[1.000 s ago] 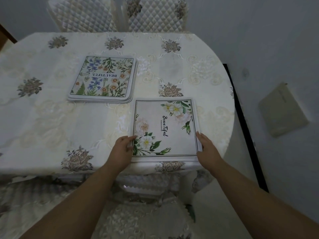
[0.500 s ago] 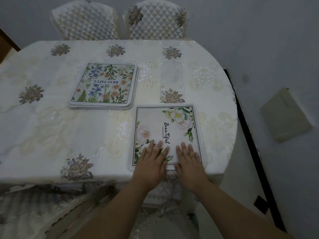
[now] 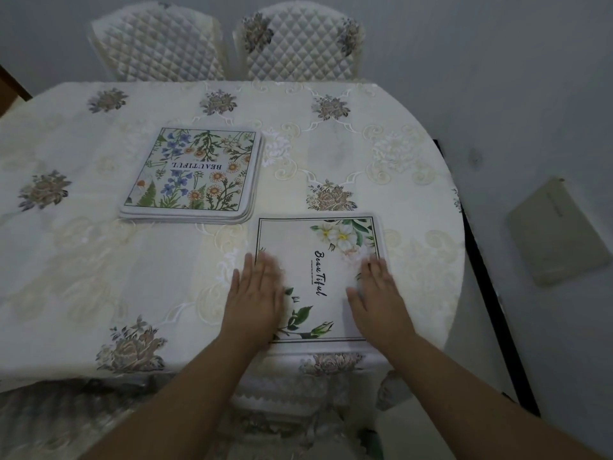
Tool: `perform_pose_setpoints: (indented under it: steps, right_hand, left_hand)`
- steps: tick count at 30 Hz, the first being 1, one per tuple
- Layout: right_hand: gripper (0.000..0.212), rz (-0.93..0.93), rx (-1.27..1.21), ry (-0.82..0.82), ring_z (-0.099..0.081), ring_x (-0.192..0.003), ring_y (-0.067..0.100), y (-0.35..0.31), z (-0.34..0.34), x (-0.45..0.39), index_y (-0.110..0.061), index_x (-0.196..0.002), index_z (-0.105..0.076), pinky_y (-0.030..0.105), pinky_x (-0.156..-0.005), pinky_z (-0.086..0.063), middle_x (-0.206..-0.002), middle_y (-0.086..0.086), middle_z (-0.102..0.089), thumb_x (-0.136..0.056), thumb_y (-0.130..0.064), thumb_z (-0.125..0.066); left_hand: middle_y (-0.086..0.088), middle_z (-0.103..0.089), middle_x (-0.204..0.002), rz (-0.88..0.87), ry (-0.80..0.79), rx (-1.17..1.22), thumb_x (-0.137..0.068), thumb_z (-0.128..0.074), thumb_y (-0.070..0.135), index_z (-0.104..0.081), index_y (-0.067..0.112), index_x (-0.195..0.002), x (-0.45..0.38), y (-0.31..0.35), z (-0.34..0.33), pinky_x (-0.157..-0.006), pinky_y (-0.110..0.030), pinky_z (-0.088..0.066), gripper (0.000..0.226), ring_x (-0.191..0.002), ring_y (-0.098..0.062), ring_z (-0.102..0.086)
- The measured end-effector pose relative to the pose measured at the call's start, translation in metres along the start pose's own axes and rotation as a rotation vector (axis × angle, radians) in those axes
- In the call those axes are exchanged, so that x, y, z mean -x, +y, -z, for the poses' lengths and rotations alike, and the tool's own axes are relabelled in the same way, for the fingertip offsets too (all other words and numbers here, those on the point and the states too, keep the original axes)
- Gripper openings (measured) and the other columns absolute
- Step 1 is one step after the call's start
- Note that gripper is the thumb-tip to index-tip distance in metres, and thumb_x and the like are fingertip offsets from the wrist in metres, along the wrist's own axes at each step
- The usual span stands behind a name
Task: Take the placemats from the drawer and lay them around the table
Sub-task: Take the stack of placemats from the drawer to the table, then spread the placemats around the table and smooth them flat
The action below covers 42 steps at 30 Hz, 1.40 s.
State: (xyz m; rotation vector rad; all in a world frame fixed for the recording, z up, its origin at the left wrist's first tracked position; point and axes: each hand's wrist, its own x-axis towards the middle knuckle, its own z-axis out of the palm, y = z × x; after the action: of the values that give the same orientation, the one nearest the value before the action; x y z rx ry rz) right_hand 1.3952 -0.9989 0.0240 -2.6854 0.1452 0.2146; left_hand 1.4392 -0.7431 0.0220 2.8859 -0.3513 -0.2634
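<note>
A: Hands, status?

B: Both flat, fingers straight, palms down on the white-flower placemat [image 3: 318,280]. Left hand [image 3: 255,300] on its left side, w/ thumb side spilling over the mat's left edge onto the tablecloth [image 3: 99,260]. Right hand [image 3: 381,303] on the mat's right side, fingertips near the right border. Nothing gripped by either; fingertips a bit blurred.

A: Mat position?

B: Lies flat under both palms at the near edge of the worktop [image 3: 414,227], its near border right at the edge. "Beau Tiful" lettering runs between the two hands.

A: Rest of the mats?

B: Stack of placemats [image 3: 192,174] beyond the left hand and a bit left of it, top one w/ blue and orange flowers, "BEAUTIFUL" upside down from here. Stack's near right corner sits just beside the single mat's far left corner; can't tell if touching.

A: Anything else?

B: Two quilted chairs [image 3: 229,41] at the far side, well past both hands.
</note>
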Motion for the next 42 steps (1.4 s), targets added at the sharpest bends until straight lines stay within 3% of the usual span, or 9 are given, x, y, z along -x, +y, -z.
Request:
perform_pose_setpoints:
  steps: [5, 10, 18, 21, 23, 26, 30, 36, 42]
  right_hand:
    - [0.066, 0.056, -0.017, -0.019, -0.001, -0.154, 0.025, -0.036, 0.004, -0.114, -0.005, -0.158, -0.015, 0.037, -0.125, -0.002, -0.167, 0.013, -0.008, -0.105, -0.043, -0.026]
    - [0.070, 0.035, 0.164, 0.071, 0.004, -0.154, 0.016, -0.006, -0.012, -0.132, -0.019, -0.161, -0.005, 0.040, -0.124, 0.000, -0.168, -0.002, -0.001, -0.102, -0.055, -0.018]
    - [0.072, -0.146, 0.137, 0.159, 0.000, -0.154, 0.017, 0.021, -0.005, -0.116, -0.013, -0.160, -0.005, 0.037, -0.125, -0.004, -0.168, 0.004, -0.002, -0.102, -0.055, -0.015]
    - [0.074, -0.162, 0.136, 0.063, 0.003, -0.154, 0.020, 0.022, -0.001, -0.118, -0.010, -0.160, 0.000, 0.037, -0.125, 0.000, -0.168, 0.006, 0.004, -0.102, -0.055, -0.013]
    - [0.075, -0.168, 0.166, -0.114, -0.002, -0.154, 0.026, 0.018, 0.021, -0.134, -0.005, -0.159, -0.002, 0.041, -0.124, -0.006, -0.167, 0.013, 0.001, -0.103, -0.051, -0.022]
    - [0.069, -0.203, 0.239, -0.214, -0.022, -0.147, 0.032, 0.001, 0.069, -0.134, -0.008, -0.155, -0.022, 0.044, -0.119, -0.022, -0.162, 0.017, -0.019, -0.098, -0.044, -0.040]
    - [0.064, -0.092, 0.087, -0.217, -0.017, -0.151, 0.030, -0.048, 0.114, -0.071, -0.027, -0.157, -0.027, 0.043, -0.120, -0.023, -0.167, 0.011, -0.005, -0.099, -0.053, -0.039]
    - [0.059, 0.096, -0.037, -0.181, -0.044, -0.138, 0.019, -0.120, 0.164, 0.035, -0.031, -0.151, -0.039, 0.038, -0.111, -0.037, -0.161, -0.004, -0.030, -0.098, -0.056, -0.046]
    - [0.050, 0.110, -0.115, -0.181, -0.055, -0.122, 0.017, -0.203, 0.154, 0.119, -0.026, -0.144, -0.047, 0.030, -0.097, -0.041, -0.152, 0.000, -0.043, -0.100, -0.049, -0.049]
  left_hand:
    - [0.000, 0.003, -0.170, -0.130, -0.024, 0.061, -0.107, -0.017, 0.044, -0.005, 0.023, -0.162, -0.097, 0.045, 0.011, -0.126, -0.042, -0.003, 0.060, -0.156, -0.021, 0.008]
    - [0.007, 0.008, -0.169, -0.082, -0.001, -0.092, -0.100, -0.009, 0.062, 0.002, 0.039, -0.160, -0.118, 0.036, -0.011, -0.125, -0.047, 0.005, 0.066, -0.155, -0.018, 0.015]
    - [-0.003, 0.007, -0.170, 0.201, 0.092, -0.004, -0.097, -0.012, 0.066, 0.005, 0.014, -0.162, -0.103, 0.018, -0.010, -0.126, -0.040, 0.003, 0.085, -0.155, -0.016, 0.011]
    - [-0.007, 0.018, -0.168, 0.181, -0.053, -0.020, -0.095, -0.011, 0.070, 0.014, 0.011, -0.159, -0.100, 0.012, 0.001, -0.126, -0.040, 0.006, 0.091, -0.154, -0.019, 0.019]
    - [-0.009, 0.020, -0.167, 0.161, -0.224, -0.031, -0.095, -0.019, 0.070, 0.015, 0.010, -0.159, -0.111, 0.007, 0.025, -0.126, -0.041, 0.004, 0.094, -0.154, -0.021, 0.019]
    - [-0.007, 0.002, -0.170, 0.128, -0.315, -0.026, -0.097, -0.037, 0.062, -0.003, 0.013, -0.162, -0.110, 0.012, 0.086, -0.125, -0.045, -0.013, 0.088, -0.156, -0.023, 0.000]
    - [0.006, -0.010, -0.169, 0.076, -0.085, 0.077, -0.100, -0.044, 0.052, -0.020, 0.026, -0.161, -0.035, 0.032, 0.154, -0.121, -0.041, -0.021, 0.070, -0.155, -0.016, -0.010]
    - [0.010, -0.029, -0.164, 0.243, -0.008, 0.201, -0.099, -0.049, 0.046, -0.038, 0.033, -0.152, 0.121, 0.013, 0.210, -0.119, -0.039, -0.031, 0.056, -0.147, -0.014, -0.031]
    - [0.013, -0.032, -0.161, 0.316, 0.100, 0.193, -0.097, -0.052, 0.046, -0.041, 0.034, -0.150, 0.237, -0.067, 0.243, -0.117, -0.037, -0.034, 0.055, -0.145, -0.011, -0.034]
